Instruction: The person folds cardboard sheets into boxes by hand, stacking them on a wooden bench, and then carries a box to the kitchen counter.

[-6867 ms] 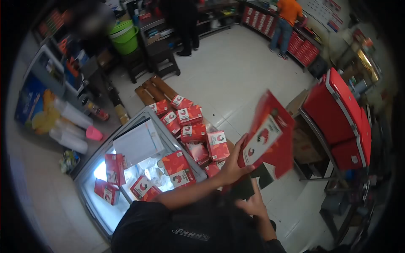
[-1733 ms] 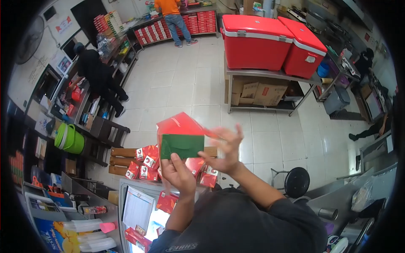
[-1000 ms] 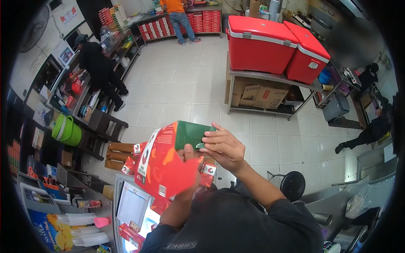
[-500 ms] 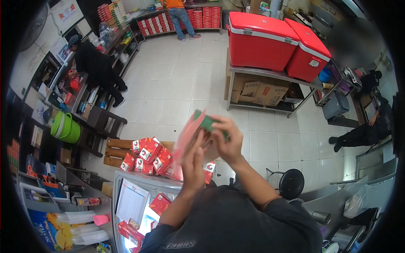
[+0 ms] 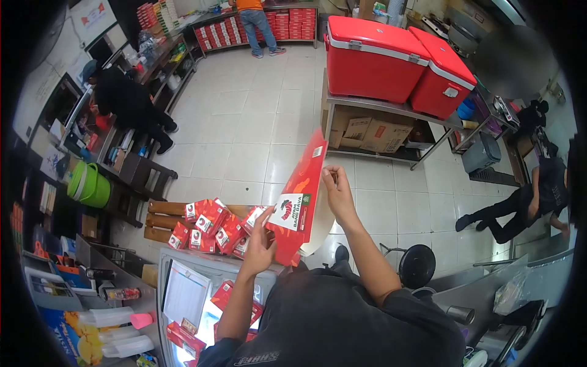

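A red carton with a white label and flaps spread out is held up in front of my body, tilted upright. My left hand grips its lower left edge by the label. My right hand is at its right edge, fingers pinched around the pale side. Several small red boxes with white labels lie heaped on a wooden bench to the left. Below them, more red packs and a paper sheet rest on a glass-topped freezer.
Red coolers stand on a metal table ahead. A black round stool is at the right. People in dark clothes work at left and right; a person in orange stands far back. A green bucket is at left.
The carton, earlier blurred and seen with green between my hands, now shows its printed red face. My hands have moved apart. The person at right has stretched both legs out further left.
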A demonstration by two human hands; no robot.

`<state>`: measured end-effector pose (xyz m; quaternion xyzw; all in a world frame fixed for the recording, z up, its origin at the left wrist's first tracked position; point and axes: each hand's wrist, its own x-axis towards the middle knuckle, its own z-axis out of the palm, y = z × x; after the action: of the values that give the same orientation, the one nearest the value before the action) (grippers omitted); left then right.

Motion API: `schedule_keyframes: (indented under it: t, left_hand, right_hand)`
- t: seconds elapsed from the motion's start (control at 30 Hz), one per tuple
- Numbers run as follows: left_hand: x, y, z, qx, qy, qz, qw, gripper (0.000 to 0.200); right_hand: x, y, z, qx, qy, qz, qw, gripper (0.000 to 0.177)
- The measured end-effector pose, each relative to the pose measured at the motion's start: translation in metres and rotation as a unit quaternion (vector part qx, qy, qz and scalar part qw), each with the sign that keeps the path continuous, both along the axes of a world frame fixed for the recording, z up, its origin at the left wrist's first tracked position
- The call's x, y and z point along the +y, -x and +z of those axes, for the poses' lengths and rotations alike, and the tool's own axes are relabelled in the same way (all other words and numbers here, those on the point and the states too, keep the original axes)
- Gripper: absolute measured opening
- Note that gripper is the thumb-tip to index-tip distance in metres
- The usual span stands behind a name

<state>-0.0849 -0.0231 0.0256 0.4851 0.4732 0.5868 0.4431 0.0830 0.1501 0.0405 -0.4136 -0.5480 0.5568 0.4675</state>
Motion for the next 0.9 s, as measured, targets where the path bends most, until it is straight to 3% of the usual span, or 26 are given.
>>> schedule_keyframes:
  t: [0.13,0.17,0.2,0.27,0.3,0.33,0.4,0.43,0.5,0.53,0.6,0.67,0.7,0.73,0.77,0.8,0.87,0.9]
  left_hand:
    - [0.007,-0.015,-0.026,0.001,-0.012,0.067,0.998,0.078]
    - [0.010,-0.016,-0.056,-0.276,0.074,0.101,0.953,0.071]
    - [0.014,-0.020,-0.053,-0.277,0.074,0.097,0.953,0.071]
    - [0.020,-0.030,-0.039,-0.381,0.112,0.164,0.903,0.060]
    - [0.024,-0.038,-0.030,-0.381,0.096,0.162,0.905,0.039]
    - [0.028,-0.042,-0.034,-0.367,0.105,0.195,0.904,0.042]
    - [0.030,-0.056,-0.033,-0.249,-0.007,0.202,0.947,0.044]
    - [0.031,-0.058,-0.042,-0.250,-0.006,0.202,0.947,0.044]
    - [0.034,-0.059,-0.057,-0.133,0.008,0.234,0.963,0.051]
    - [0.031,-0.060,-0.056,-0.131,0.009,0.238,0.962,0.051]
    - [0.028,-0.060,-0.028,-0.189,0.045,0.200,0.960,0.047]
    - [0.024,-0.047,-0.024,-0.226,0.069,0.184,0.954,0.046]
    - [0.023,-0.038,-0.023,-0.254,0.069,0.174,0.949,0.046]
    - [0.025,-0.033,-0.022,-0.282,0.067,0.165,0.943,0.047]
    - [0.033,-0.038,-0.004,-0.290,0.049,0.235,0.926,0.049]
    - [0.036,-0.041,0.009,-0.293,0.047,0.242,0.924,0.049]
    - [0.043,-0.043,0.030,-0.286,-0.032,0.306,0.908,0.048]
    - [0.045,-0.047,0.038,-0.252,-0.053,0.328,0.909,0.047]
  right_hand:
    - [0.006,-0.007,0.000,0.020,0.014,-0.032,0.999,0.032]
    - [-0.005,-0.010,0.014,-0.109,-0.169,-0.111,0.973,0.039]
    - [-0.018,-0.012,0.027,-0.235,-0.340,-0.181,0.892,0.047]
    - [-0.058,-0.011,0.039,-0.219,-0.412,-0.015,0.884,0.059]
    - [-0.075,-0.002,0.047,-0.162,-0.397,0.073,0.900,0.055]
    - [-0.089,0.009,0.051,-0.102,-0.376,0.160,0.907,0.051]
    - [-0.099,0.030,0.039,-0.094,-0.348,0.136,0.923,0.044]
    - [-0.100,0.035,0.032,-0.086,-0.318,0.112,0.938,0.036]
    - [-0.085,0.037,0.026,-0.070,-0.298,0.102,0.946,0.030]
    - [-0.077,0.039,0.027,-0.054,-0.278,0.092,0.955,0.023]
    - [-0.069,0.033,0.044,-0.004,-0.105,0.116,0.988,0.016]
    - [-0.053,0.031,0.037,0.088,-0.048,0.180,0.978,0.015]
    - [-0.055,0.023,0.043,0.100,0.038,0.196,0.975,0.015]
    - [-0.057,0.019,0.043,0.098,0.041,0.202,0.974,0.015]
    - [-0.061,0.015,0.041,0.001,-0.130,0.181,0.975,0.014]
    - [-0.065,0.014,0.040,-0.094,-0.299,0.156,0.937,0.014]
    - [-0.066,0.019,0.038,-0.062,-0.265,0.148,0.951,0.015]
    - [-0.064,0.020,0.043,-0.094,-0.337,0.088,0.933,0.016]
